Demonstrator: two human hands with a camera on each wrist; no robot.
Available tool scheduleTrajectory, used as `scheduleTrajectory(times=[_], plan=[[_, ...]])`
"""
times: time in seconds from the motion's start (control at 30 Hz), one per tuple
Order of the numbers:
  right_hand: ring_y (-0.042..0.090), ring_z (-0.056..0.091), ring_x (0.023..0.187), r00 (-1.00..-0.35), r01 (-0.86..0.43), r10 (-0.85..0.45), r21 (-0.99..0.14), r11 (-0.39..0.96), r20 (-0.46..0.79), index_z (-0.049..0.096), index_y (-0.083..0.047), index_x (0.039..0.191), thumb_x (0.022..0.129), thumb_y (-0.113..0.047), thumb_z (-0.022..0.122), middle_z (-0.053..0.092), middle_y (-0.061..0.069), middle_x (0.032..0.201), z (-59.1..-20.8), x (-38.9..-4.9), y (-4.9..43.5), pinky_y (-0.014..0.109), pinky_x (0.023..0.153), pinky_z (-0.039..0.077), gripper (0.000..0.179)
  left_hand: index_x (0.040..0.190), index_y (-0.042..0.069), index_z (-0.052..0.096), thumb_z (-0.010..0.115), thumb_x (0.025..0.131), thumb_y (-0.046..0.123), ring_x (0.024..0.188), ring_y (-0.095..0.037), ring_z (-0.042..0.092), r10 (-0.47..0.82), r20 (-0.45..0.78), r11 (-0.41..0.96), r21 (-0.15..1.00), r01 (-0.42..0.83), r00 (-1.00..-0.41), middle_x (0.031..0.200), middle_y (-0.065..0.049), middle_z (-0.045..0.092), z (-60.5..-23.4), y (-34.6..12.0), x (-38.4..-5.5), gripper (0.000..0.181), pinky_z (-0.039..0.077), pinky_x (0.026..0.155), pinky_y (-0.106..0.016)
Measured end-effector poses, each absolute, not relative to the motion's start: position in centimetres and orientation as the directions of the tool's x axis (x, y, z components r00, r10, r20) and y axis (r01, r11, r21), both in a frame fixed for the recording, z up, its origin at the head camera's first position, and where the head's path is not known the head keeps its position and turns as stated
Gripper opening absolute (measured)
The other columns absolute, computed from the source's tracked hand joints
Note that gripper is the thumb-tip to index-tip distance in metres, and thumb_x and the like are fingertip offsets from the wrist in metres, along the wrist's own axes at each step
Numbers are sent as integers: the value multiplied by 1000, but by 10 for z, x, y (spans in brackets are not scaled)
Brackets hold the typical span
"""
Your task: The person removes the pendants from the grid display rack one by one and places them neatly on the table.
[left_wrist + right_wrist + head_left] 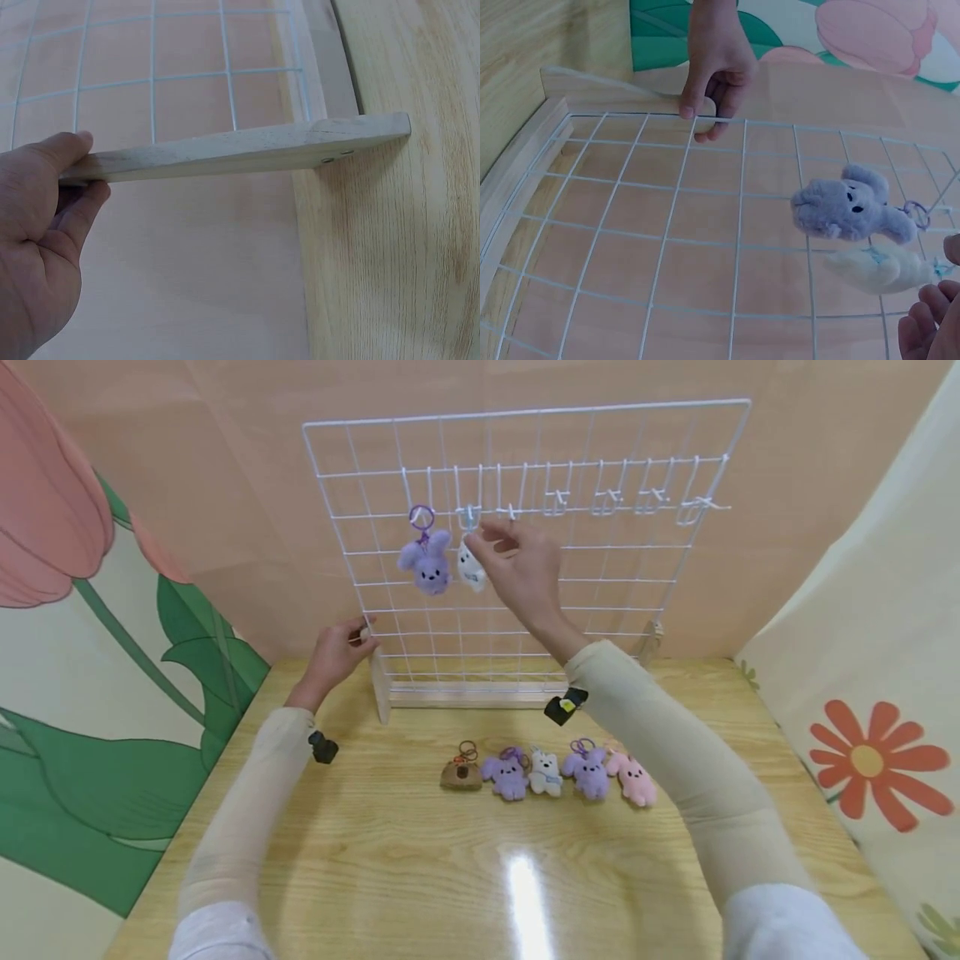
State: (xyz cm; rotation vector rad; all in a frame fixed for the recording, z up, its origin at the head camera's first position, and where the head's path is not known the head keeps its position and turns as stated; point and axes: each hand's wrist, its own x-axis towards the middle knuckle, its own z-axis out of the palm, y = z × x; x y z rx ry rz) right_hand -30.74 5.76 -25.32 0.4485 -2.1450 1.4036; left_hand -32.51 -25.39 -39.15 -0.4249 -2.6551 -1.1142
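Note:
My left hand [336, 653] grips the upper end of the wooden side support [225, 150] of a white wire grid rack [517, 608]. In the left wrist view, thumb and fingers close around its edge. At the upper grid, my right hand [528, 568] pinches the top of a white plush keychain [470, 570] near its light-blue clasp, just by a hook. Part of that plush is hidden behind the fingers. Left of it a purple plush keychain [427, 564] hangs by its purple ring from a hook; both plushes also show in the right wrist view.
More white hooks [606, 497] line the grid's upper bars to the right. On the wooden table [390, 860] before the rack lie a brown plush keychain [461, 774], two purple ones, a white one [545, 774] and a pink one [633, 779]. Printed cloth surrounds the table.

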Motion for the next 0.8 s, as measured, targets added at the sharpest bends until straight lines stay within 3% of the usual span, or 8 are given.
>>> scheduleTrajectory(times=[0.8], plan=[[12,68,76,-818,-499,101,-786,365,567,78,-5,109,96,-23,74,78,11,99,-249,-319,39,19,67,57,23,137,-4,60,70,98,10,112,-39,69,178,332,656,661,363,-926,106,-24,69,-390,-254,-324,43,61,91,-45]])
